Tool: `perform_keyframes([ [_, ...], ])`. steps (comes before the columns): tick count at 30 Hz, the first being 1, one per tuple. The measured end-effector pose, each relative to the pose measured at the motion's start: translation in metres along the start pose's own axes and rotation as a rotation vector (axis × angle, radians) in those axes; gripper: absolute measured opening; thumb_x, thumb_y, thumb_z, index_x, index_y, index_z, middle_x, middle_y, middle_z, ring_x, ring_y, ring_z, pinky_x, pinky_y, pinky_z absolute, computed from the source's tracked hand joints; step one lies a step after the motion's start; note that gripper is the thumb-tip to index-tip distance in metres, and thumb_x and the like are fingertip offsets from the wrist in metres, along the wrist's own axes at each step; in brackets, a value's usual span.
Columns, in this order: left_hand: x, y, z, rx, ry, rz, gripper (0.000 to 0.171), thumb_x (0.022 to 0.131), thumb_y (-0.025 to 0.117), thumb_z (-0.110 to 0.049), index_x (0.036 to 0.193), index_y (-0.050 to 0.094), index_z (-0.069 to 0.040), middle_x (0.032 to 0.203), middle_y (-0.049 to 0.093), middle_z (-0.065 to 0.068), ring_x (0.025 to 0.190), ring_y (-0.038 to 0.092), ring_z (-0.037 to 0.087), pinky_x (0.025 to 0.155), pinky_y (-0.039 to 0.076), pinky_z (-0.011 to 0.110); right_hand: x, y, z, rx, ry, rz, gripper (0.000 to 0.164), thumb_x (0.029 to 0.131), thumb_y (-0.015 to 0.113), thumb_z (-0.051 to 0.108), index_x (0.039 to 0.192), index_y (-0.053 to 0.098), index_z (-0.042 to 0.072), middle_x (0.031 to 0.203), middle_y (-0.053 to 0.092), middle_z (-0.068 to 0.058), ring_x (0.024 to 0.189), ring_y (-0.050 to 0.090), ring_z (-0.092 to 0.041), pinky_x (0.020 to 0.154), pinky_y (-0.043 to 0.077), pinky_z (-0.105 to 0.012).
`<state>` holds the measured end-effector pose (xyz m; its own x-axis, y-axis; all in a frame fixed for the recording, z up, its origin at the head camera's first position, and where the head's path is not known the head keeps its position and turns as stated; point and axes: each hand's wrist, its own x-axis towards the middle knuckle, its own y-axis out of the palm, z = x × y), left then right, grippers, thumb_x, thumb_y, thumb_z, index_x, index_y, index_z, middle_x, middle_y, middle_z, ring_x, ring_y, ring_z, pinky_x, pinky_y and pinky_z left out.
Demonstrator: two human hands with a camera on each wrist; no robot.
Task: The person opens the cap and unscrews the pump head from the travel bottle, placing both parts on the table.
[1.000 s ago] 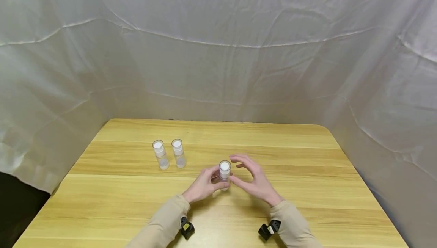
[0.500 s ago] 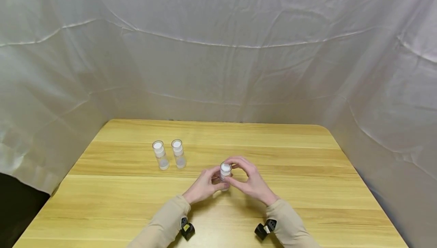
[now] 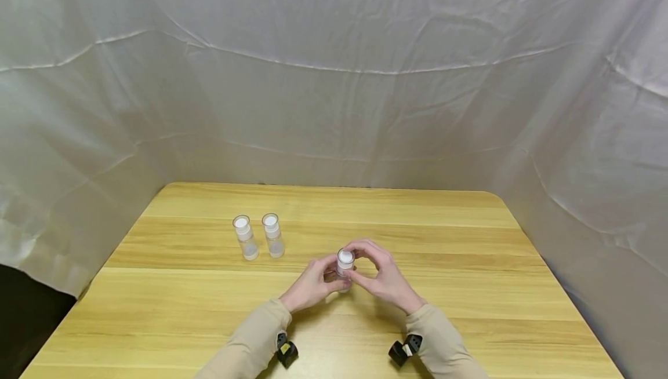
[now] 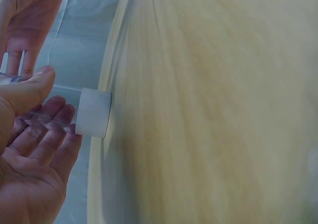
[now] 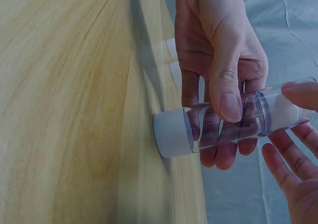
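Clear cylindrical bottle (image 3: 345,261) with white base (image 5: 174,133): upright between the two hands, base appearing to meet the surface (image 3: 469,251). Left hand (image 3: 312,280) grasps the clear body below the collar, thumb on the near side, fingers wrapped behind. Right hand (image 3: 385,277) pinches the upper, capped end between thumb and fingers, just above the left hand's hold; a white inner piece (image 5: 284,113) shows through the transparent cap. Two similar bottles (image 3: 246,237) (image 3: 273,235) stand upright beyond the left hand and to its left, near each other, apart from the held one. Behind each hand: beige sleeve (image 3: 250,338) (image 3: 443,338), with a small black device (image 3: 287,353) (image 3: 399,353) at the wrist. Surface is wood-grained; past its far edge, ahead of both hands, hangs grey sheeting (image 3: 334,106).
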<state>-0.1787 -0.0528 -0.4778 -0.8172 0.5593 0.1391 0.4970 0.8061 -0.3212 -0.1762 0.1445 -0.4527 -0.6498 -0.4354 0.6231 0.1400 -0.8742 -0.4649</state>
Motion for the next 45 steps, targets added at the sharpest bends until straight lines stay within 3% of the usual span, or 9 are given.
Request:
perform_keyframes([
  [10, 0.001, 0.0, 0.0, 0.032, 0.007, 0.0, 0.046, 0.092, 0.07, -0.006, 0.134, 0.056, 0.005, 0.128, 0.068, 0.021, 0.121, 0.065, 0.036, 0.109, 0.053, 0.038, 0.0, 0.0, -0.001, -0.004, -0.006, -0.015, 0.042, 0.078, 0.081, -0.006, 0.116, 0.064, -0.001, 0.109, 0.07, -0.018, 0.096, 0.068, -0.022, 0.089, 0.061, -0.029],
  [19, 0.0, 0.001, 0.001, 0.034, 0.005, -0.003, 0.045, 0.092, 0.071, -0.008, 0.133, 0.056, 0.005, 0.128, 0.068, 0.022, 0.121, 0.065, 0.037, 0.11, 0.052, 0.044, 0.008, -0.002, 0.021, -0.013, -0.014, -0.027, 0.041, 0.071, 0.077, -0.019, 0.109, 0.063, -0.009, 0.102, 0.069, -0.022, 0.09, 0.067, -0.028, 0.086, 0.061, -0.026],
  [32, 0.0, 0.0, 0.0, 0.028, 0.0, -0.004, 0.046, 0.092, 0.071, -0.008, 0.134, 0.056, 0.004, 0.128, 0.068, 0.019, 0.122, 0.065, 0.033, 0.11, 0.052, 0.044, -0.001, 0.0, -0.002, 0.005, 0.02, -0.018, 0.039, 0.081, 0.08, -0.002, 0.116, 0.065, 0.002, 0.109, 0.071, -0.015, 0.096, 0.068, -0.019, 0.09, 0.061, -0.027],
  [39, 0.0, 0.001, 0.0, 0.035, -0.005, -0.008, 0.046, 0.091, 0.071, -0.007, 0.134, 0.057, 0.003, 0.127, 0.069, 0.018, 0.12, 0.066, 0.033, 0.109, 0.054, 0.041, -0.001, 0.0, 0.0, 0.051, 0.042, -0.027, 0.037, 0.082, 0.078, -0.004, 0.116, 0.066, 0.003, 0.11, 0.071, -0.014, 0.097, 0.068, -0.018, 0.092, 0.06, -0.026],
  [45, 0.001, 0.001, 0.001, 0.053, 0.003, -0.017, 0.044, 0.091, 0.072, -0.007, 0.131, 0.058, 0.003, 0.124, 0.07, 0.019, 0.117, 0.067, 0.033, 0.106, 0.055, 0.035, 0.003, -0.002, 0.004, 0.035, -0.006, -0.042, 0.039, 0.081, 0.077, -0.007, 0.117, 0.065, 0.001, 0.111, 0.07, -0.016, 0.1, 0.066, -0.018, 0.094, 0.059, -0.025],
])
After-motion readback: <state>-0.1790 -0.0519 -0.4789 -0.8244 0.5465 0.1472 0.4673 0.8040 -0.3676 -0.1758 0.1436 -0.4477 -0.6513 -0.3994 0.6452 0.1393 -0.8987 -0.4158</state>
